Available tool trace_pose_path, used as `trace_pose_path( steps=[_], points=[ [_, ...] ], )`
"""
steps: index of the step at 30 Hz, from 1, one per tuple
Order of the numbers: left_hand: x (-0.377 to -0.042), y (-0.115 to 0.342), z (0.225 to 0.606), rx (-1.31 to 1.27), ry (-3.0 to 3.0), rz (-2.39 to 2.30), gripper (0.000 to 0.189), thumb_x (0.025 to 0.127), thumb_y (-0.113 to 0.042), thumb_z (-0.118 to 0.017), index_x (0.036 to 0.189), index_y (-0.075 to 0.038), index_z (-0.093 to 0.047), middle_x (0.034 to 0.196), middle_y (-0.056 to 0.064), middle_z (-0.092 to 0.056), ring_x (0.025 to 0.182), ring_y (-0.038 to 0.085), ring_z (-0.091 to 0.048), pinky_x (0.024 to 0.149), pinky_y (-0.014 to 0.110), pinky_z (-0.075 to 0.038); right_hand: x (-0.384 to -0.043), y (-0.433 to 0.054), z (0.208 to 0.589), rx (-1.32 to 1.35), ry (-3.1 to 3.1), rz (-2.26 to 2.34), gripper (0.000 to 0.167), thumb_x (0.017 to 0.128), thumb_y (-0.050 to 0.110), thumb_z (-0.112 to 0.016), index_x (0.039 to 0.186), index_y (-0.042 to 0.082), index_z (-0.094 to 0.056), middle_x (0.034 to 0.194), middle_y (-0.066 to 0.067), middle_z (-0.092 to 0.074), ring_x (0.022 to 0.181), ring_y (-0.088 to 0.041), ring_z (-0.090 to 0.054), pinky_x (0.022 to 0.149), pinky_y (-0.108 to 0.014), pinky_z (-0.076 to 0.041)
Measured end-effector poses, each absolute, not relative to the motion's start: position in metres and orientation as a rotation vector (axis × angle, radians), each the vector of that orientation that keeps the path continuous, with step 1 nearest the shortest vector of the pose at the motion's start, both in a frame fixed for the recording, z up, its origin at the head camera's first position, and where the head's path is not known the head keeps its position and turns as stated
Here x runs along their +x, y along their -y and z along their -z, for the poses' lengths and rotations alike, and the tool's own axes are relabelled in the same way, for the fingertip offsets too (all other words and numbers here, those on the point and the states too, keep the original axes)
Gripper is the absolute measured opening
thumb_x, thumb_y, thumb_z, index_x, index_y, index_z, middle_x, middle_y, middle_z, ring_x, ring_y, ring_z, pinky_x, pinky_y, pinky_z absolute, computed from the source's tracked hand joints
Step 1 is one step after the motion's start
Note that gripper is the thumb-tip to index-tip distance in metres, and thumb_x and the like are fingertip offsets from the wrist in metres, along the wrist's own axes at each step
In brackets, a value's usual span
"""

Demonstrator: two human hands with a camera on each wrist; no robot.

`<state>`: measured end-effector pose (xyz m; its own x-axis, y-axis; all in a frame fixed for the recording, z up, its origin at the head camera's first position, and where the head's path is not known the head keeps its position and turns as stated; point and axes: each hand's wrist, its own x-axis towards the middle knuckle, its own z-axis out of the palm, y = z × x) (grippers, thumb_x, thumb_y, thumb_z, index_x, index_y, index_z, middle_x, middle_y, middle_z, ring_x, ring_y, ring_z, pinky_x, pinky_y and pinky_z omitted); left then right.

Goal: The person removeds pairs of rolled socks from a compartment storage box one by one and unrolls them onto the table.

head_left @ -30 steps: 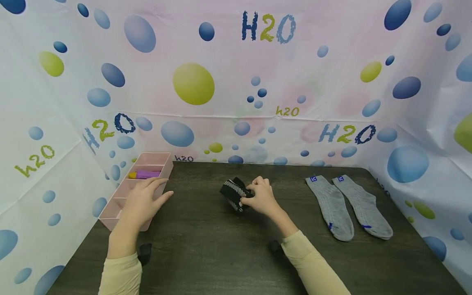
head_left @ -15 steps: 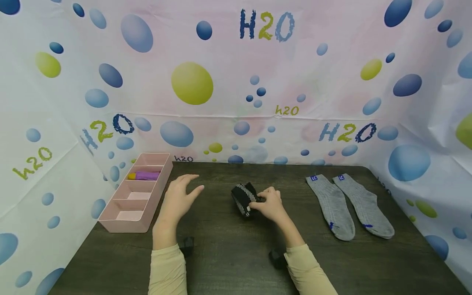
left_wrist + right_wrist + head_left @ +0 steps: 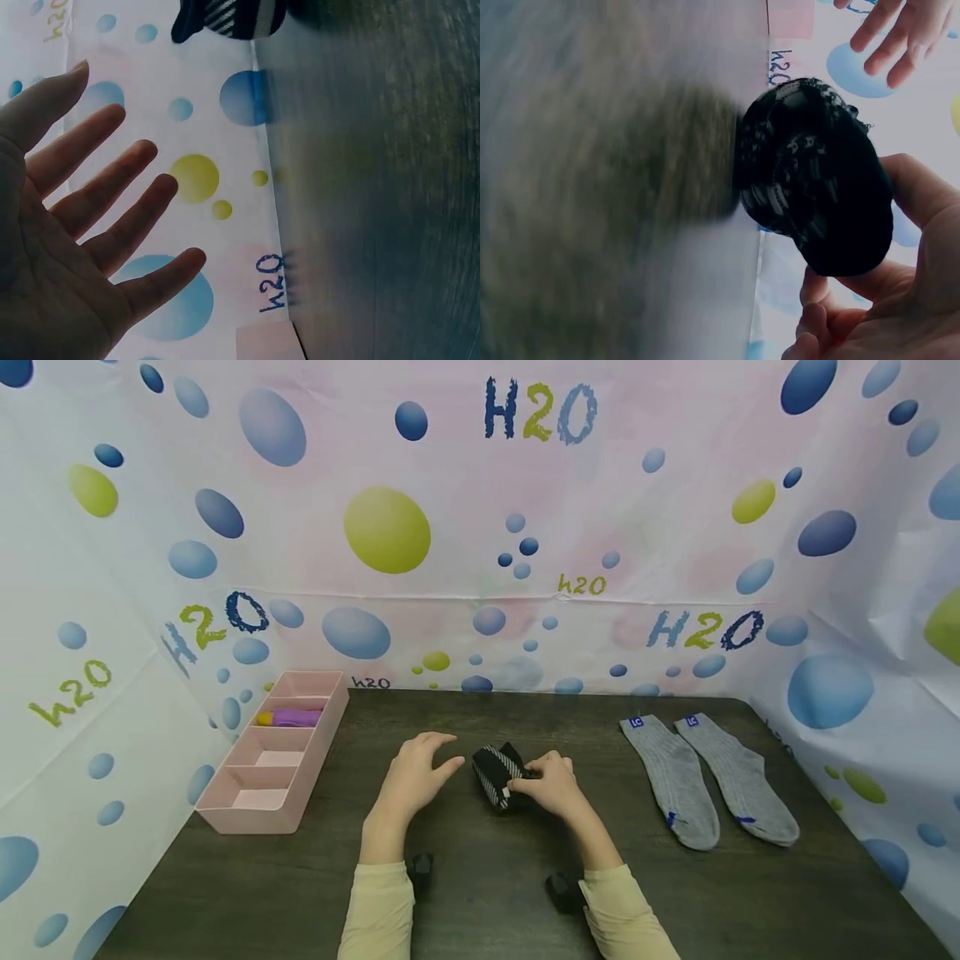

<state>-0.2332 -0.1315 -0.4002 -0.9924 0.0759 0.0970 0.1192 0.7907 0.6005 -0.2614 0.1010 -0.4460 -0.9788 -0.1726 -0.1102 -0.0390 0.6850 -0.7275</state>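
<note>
My right hand (image 3: 557, 787) pinches a rolled-up bundle of black socks (image 3: 497, 772) with white stripes, between thumb and fingers, at the middle of the table. In the right wrist view the rolled, layered end of the sock bundle (image 3: 817, 180) faces the camera, and the thumb and fingers lie on its near side. My left hand (image 3: 415, 777) is held just left of the bundle, apart from it, with fingers spread. The left wrist view shows this palm (image 3: 75, 285) holding nothing, while part of the sock bundle (image 3: 240, 15) appears at the top edge.
A pink divided box (image 3: 318, 768) stands on the left of the dark table (image 3: 465, 902). One compartment holds a purple rolled item (image 3: 294, 717) with a yellow end. Two grey socks (image 3: 671, 785) lie flat side by side at the right. A bubble-print sheet (image 3: 465, 468) hangs behind.
My left hand has moved right, from over the pink box to beside the sock bundle. My right hand has shifted slightly right and nearer with the bundle still pinched.
</note>
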Motion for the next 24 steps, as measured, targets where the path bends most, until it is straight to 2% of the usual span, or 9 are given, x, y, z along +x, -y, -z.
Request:
trace_pose_path(
  steps=[12,19,24],
  points=[
    [-0.242,0.121,0.408,-0.212,3.064,0.962,0.044,0.093,-0.033,-0.065,0.132,-0.013,-0.061,0.14,0.013,-0.056,0.13,0.038,-0.05,0.103,0.06,-0.042,-0.26,-0.111,0.439,-0.2,-2.674,1.04,0.059,0.088,0.039,-0.068,0.126,-0.006,-0.061,0.128,-0.022,-0.051,0.111,-0.034,-0.041,0.093,-0.056,-0.042],
    [-0.243,0.106,0.417,-0.336,3.098,0.96,0.042,0.092,-0.034,-0.067,0.128,-0.013,-0.063,0.136,0.013,-0.059,0.125,0.035,-0.055,0.099,0.055,-0.047,-0.262,-0.115,0.435,-0.253,-2.698,0.99,0.056,0.091,0.043,-0.064,0.124,-0.002,-0.063,0.125,-0.02,-0.054,0.104,-0.03,-0.042,0.088,-0.053,-0.042],
    [-0.244,0.098,0.42,-0.397,3.103,0.951,0.046,0.092,-0.035,-0.067,0.132,-0.015,-0.061,0.136,0.013,-0.059,0.123,0.035,-0.057,0.097,0.055,-0.048,-0.262,-0.119,0.433,-0.251,-2.721,0.985,0.053,0.092,0.044,-0.063,0.123,0.001,-0.065,0.125,-0.019,-0.055,0.105,-0.031,-0.042,0.087,-0.053,-0.042]
  ],
)
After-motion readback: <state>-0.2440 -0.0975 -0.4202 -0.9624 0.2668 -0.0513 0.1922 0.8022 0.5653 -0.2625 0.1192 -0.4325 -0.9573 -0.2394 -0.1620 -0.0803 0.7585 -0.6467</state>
